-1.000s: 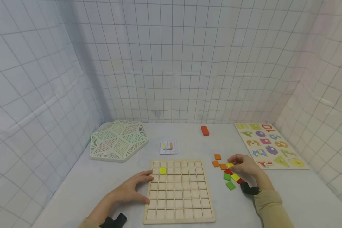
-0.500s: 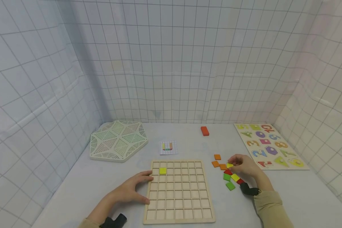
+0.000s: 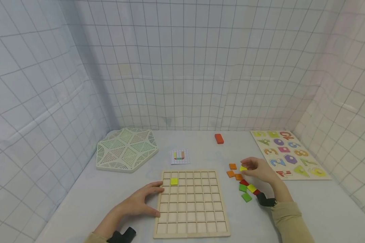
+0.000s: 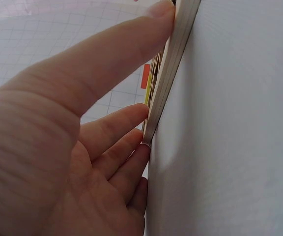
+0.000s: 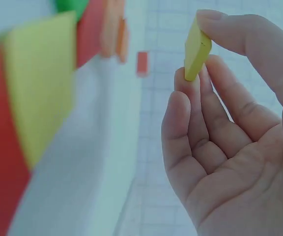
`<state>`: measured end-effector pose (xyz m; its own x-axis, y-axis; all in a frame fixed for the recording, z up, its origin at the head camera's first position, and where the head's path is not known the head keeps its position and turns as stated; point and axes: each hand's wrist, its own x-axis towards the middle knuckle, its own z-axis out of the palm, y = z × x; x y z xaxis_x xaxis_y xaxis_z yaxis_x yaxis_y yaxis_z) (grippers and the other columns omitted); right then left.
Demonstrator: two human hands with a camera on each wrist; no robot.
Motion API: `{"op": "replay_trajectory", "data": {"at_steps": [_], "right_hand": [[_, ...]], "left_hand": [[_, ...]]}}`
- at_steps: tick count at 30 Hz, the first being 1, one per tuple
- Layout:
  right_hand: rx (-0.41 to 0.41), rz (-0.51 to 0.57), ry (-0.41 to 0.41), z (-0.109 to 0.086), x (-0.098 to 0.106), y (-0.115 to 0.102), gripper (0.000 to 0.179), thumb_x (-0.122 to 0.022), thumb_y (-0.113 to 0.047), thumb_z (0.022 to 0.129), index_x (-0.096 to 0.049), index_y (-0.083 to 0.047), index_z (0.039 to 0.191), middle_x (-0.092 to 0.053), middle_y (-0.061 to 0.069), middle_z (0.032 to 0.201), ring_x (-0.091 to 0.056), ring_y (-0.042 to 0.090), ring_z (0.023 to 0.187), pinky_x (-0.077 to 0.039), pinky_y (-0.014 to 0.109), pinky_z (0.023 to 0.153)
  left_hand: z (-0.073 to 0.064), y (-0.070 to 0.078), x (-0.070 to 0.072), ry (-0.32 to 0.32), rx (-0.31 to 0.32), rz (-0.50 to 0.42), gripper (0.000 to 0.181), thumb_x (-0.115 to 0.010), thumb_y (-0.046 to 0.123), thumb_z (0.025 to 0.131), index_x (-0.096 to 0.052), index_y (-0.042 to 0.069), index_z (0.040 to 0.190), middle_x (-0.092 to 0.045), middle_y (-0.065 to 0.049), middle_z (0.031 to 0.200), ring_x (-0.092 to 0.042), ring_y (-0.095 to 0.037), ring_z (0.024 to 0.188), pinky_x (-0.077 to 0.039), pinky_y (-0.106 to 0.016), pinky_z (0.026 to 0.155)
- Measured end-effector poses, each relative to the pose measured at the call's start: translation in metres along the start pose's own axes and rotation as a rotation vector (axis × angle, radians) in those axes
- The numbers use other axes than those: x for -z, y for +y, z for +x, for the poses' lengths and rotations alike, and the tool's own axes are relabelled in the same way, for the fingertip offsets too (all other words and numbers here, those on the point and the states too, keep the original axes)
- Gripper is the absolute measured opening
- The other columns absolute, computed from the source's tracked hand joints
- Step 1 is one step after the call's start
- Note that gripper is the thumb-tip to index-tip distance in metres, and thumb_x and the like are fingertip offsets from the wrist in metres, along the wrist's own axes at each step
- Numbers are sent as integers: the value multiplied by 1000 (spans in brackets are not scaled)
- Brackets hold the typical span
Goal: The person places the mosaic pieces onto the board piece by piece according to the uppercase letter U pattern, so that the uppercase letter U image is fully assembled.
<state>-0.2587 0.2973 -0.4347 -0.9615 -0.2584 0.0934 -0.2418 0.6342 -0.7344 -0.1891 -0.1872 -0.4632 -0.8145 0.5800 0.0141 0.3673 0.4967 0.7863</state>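
Note:
My right hand (image 3: 260, 169) pinches a yellow square tile (image 5: 197, 51) between thumb and fingertips, raised off the table above the pile. My left hand (image 3: 137, 201) is spread along the left edge of a wooden grid board (image 3: 192, 235). Its thumb and fingertips touch that edge, as the left wrist view shows from the side. One yellow tile (image 3: 174, 181) lies in a cell near the board's upper left. Below my right hand are loose tiles: orange (image 3: 230, 173), green (image 3: 243, 188), red (image 3: 244, 182) and another yellow tile (image 3: 251, 188).
Behind the board lies a small pattern card (image 3: 180, 156). A red block (image 3: 219, 138) stands farther back. At the right rests a number and shape puzzle board (image 3: 289, 157), and at the back left a pale hexagonal panel (image 3: 126, 150). Grid-patterned cloth walls (image 3: 182, 84) enclose the table.
My right hand has lifted the yellow tile from the pile and moved slightly up and to the left with it. The left hand stays at the board's edge.

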Motion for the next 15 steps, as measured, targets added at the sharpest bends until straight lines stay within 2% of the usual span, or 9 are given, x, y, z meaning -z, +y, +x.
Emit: {"op": "replay_trajectory", "data": {"at_steps": [5, 11, 15], "right_hand": [[43, 20, 2, 4, -3, -22, 42, -75, -27, 81, -63, -4, 113, -65, 8, 108, -59, 22, 94, -50, 27, 81], [117, 97, 2, 10, -14, -46, 37, -76, -23, 79, -65, -6, 110, -66, 7, 106, -59, 22, 95, -50, 21, 82], [161, 117, -12, 13, -21, -65, 35, -76, -23, 79, -66, -7, 109, -66, 5, 105, -60, 21, 94, -51, 24, 83]], "left_hand": [[1, 1, 1, 4, -8, 3, 74, -81, 41, 68, -53, 13, 130, -31, -7, 150, -21, -39, 138, -16, -62, 107], [0, 1, -1, 3, 13, -9, 74, -82, 42, 67, -54, 14, 130, -30, -5, 150, -20, -37, 139, -16, -61, 108], [-1, 2, -1, 3, 8, -7, 74, -81, 41, 68, -53, 14, 130, -30, -6, 150, -20, -39, 138, -16, -62, 107]]}}
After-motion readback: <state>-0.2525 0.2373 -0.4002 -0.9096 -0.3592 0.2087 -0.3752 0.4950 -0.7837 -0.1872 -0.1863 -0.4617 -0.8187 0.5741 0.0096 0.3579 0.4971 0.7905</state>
